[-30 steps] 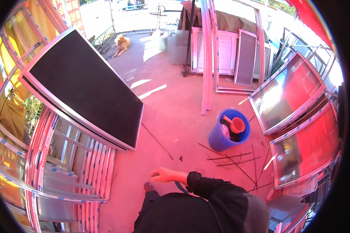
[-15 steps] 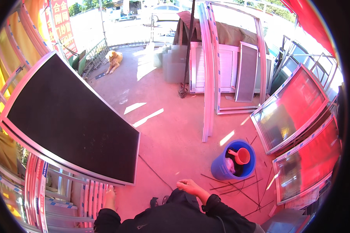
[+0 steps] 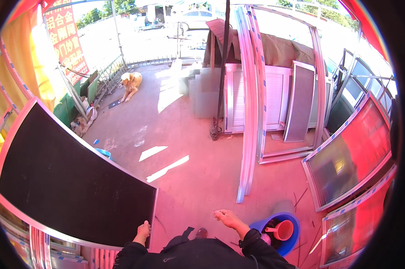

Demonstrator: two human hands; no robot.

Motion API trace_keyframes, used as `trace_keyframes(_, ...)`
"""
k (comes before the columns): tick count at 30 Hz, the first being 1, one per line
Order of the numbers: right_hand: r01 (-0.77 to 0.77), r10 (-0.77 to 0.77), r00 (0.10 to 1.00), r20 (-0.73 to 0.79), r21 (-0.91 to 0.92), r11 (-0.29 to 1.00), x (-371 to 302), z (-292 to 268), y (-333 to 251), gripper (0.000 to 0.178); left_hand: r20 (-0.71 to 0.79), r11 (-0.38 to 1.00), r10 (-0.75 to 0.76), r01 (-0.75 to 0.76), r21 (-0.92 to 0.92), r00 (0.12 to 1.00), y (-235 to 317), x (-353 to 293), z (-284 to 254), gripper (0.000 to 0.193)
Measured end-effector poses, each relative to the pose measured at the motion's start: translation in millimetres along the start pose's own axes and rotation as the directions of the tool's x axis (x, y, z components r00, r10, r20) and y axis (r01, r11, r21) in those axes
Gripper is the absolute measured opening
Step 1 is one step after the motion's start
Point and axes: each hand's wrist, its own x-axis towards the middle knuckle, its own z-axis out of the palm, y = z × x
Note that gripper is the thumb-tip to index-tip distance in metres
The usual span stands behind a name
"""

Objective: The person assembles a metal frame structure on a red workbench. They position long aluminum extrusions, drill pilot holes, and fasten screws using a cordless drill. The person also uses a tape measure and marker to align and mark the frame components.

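My left hand is closed, thumb side up, and appears over the lower right corner of a large black mesh panel with a light metal frame. Whether it touches the panel I cannot tell. Out in front of my body, my right hand has its fingers curled together. Anything inside either hand is hidden or too small to make out. Right of that hand, close to my sleeve, stands a blue bucket with a red dipper in it.
Long metal profiles stand upright ahead, by framed panels. Glazed sashes lean on the right. A dog lies far left near a railing. Thin dark strips lie on the floor beyond the bucket.
The view has moved forward: the bucket and profiles sit lower and nearer. My left hand has shifted from below the black panel's edge to over its corner. My right hand stays curled.
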Motion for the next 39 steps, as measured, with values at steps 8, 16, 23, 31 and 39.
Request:
trace_keyframes(8,0.111,-0.122,0.986,-0.117,-0.090,0.990,193.1,-142.9,-72.4,0.051,-0.020,0.970,-0.240,0.239,-0.049,0.971,53.3,99.2,54.1,0.066)
trace_keyframes(16,0.105,-0.196,0.873,-0.447,-0.219,0.970,336.9,-303.9,-147.2,0.058,0.050,0.997,-0.005,0.009,-0.081,0.999,334.8,230.2,125.5,0.074)
trace_keyframes(23,0.207,-0.355,0.646,-0.676,-0.292,0.934,483.3,-540.3,-166.6,0.062,0.043,0.951,0.246,-0.233,-0.203,0.968,543.1,269.3,215.7,0.075)
trace_keyframes(31,0.085,-0.366,0.488,-0.792,-0.374,0.924,687.4,-766.3,-165.9,0.076,-0.039,0.996,-0.045,0.042,-0.073,0.998,541.2,273.4,312.2,0.080)
trace_keyframes(39,0.070,-0.192,0.707,-0.680,-0.203,0.977,811.3,-812.8,-146.0,0.085,0.046,1.000,0.023,-0.022,-0.004,0.999,670.5,281.1,406.4,0.061)
